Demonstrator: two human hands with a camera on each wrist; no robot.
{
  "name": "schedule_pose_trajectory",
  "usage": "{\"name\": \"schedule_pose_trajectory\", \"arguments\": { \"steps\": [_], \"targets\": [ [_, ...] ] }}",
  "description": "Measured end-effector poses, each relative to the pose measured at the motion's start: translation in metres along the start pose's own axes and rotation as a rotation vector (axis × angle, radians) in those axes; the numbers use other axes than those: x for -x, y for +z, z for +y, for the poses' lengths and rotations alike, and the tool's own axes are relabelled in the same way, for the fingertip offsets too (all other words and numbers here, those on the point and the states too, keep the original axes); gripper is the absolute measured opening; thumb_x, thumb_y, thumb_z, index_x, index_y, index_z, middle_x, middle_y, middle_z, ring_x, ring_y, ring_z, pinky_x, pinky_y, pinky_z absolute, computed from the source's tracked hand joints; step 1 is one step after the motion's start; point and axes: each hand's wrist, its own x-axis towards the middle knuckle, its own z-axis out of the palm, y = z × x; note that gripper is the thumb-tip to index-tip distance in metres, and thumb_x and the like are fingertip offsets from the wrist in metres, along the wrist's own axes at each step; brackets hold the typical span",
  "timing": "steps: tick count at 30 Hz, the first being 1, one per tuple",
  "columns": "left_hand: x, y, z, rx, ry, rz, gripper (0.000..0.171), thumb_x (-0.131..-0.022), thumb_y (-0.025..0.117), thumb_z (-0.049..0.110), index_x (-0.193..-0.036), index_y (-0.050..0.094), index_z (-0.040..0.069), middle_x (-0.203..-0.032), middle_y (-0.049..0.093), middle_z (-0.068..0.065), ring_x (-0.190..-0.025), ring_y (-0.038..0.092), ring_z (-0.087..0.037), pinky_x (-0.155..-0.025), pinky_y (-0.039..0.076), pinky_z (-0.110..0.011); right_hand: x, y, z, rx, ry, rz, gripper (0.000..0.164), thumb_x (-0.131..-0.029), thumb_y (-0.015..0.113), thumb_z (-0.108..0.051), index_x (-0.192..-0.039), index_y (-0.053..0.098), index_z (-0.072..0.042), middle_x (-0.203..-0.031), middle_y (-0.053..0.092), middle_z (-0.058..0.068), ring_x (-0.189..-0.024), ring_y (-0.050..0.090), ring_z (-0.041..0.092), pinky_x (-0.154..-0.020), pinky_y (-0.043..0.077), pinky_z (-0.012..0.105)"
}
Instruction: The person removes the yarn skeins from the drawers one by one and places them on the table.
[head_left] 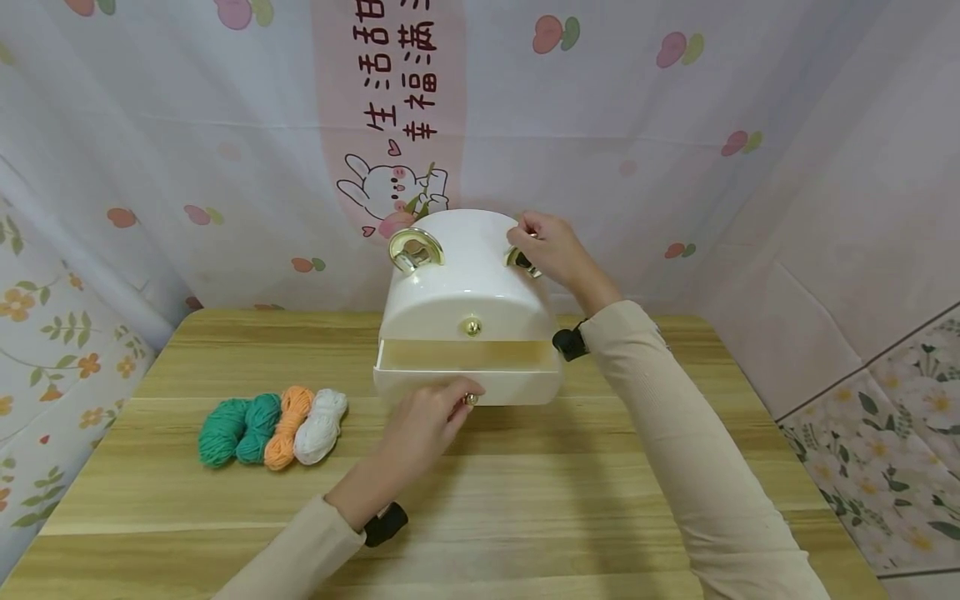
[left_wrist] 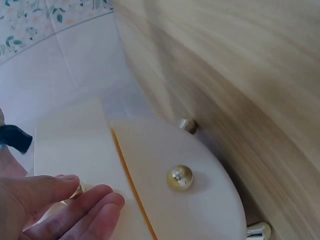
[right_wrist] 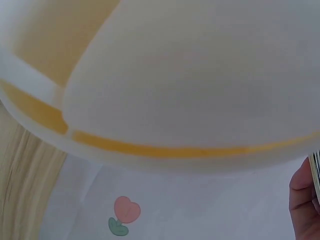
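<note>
A white, round-topped drawer box (head_left: 472, 279) stands on the wooden table, with gold ring-shaped trims on its top. Its lower drawer (head_left: 521, 388) is pulled partly out and shows a bare yellowish inside. My left hand (head_left: 423, 425) pinches the gold knob (head_left: 471, 399) of that drawer between thumb and fingers. Above it, the upper front bears another gold knob (head_left: 472, 327), also visible in the left wrist view as a round knob (left_wrist: 180, 177). My right hand (head_left: 553, 246) grips the right gold trim (head_left: 516, 257), its fingers (right_wrist: 304, 197) just showing at the right wrist view's edge.
Left of the box, a green yarn skein (head_left: 240, 429), an orange one (head_left: 288, 427) and a white one (head_left: 321, 427) lie side by side on the table (head_left: 480, 517). A printed curtain (head_left: 600, 158) hangs close behind the box. The left gold trim (head_left: 416, 246) stands free of both hands.
</note>
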Motion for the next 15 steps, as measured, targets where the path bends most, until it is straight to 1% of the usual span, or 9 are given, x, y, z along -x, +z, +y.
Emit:
{"name": "schedule_pose_trajectory", "arguments": {
  "steps": [4, 9, 12, 15],
  "targets": [
    [-0.01, 0.002, -0.007, -0.002, 0.007, 0.015, 0.019, -0.08, 0.069, 0.003, -0.096, 0.066, 0.014, -0.065, 0.062, 0.003, -0.053, 0.042, -0.006, -0.049, 0.035, -0.018, 0.0, 0.0, 0.0, -0.003, 0.003, -0.003, 0.022, -0.088, 0.045, -0.021, -0.069, 0.039, -0.012, -0.065, 0.033, 0.0, -0.065, 0.034, 0.015, -0.058, 0.028, 0.026],
    [-0.019, 0.002, -0.012, 0.017, -0.012, -0.004, 0.018, -0.081, 0.069, 0.004, -0.097, 0.066, 0.011, -0.066, 0.062, 0.003, -0.053, 0.045, -0.006, -0.05, 0.036, -0.019, 0.001, 0.001, 0.0, -0.013, 0.001, 0.008, 0.022, -0.088, 0.045, -0.021, -0.069, 0.039, -0.012, -0.065, 0.033, 0.0, -0.065, 0.033, 0.016, -0.058, 0.028, 0.026],
    [-0.023, 0.002, -0.015, 0.019, -0.022, -0.008, 0.018, -0.081, 0.069, 0.006, -0.098, 0.067, 0.012, -0.067, 0.063, 0.003, -0.054, 0.047, -0.006, -0.051, 0.037, -0.02, 0.001, 0.003, 0.0, -0.022, 0.0, 0.036, 0.023, -0.087, 0.045, -0.021, -0.067, 0.039, -0.012, -0.063, 0.033, 0.0, -0.063, 0.033, 0.015, -0.057, 0.027, 0.026],
    [-0.026, 0.003, -0.018, 0.026, -0.035, -0.013, 0.018, -0.082, 0.068, 0.006, -0.099, 0.067, 0.013, -0.07, 0.065, 0.003, -0.056, 0.048, -0.007, -0.053, 0.039, -0.021, 0.002, 0.006, 0.0, -0.049, 0.003, 0.085, 0.024, -0.086, 0.046, -0.021, -0.065, 0.039, -0.012, -0.06, 0.032, -0.001, -0.06, 0.032, 0.014, -0.054, 0.026, 0.026]
  ]
}}
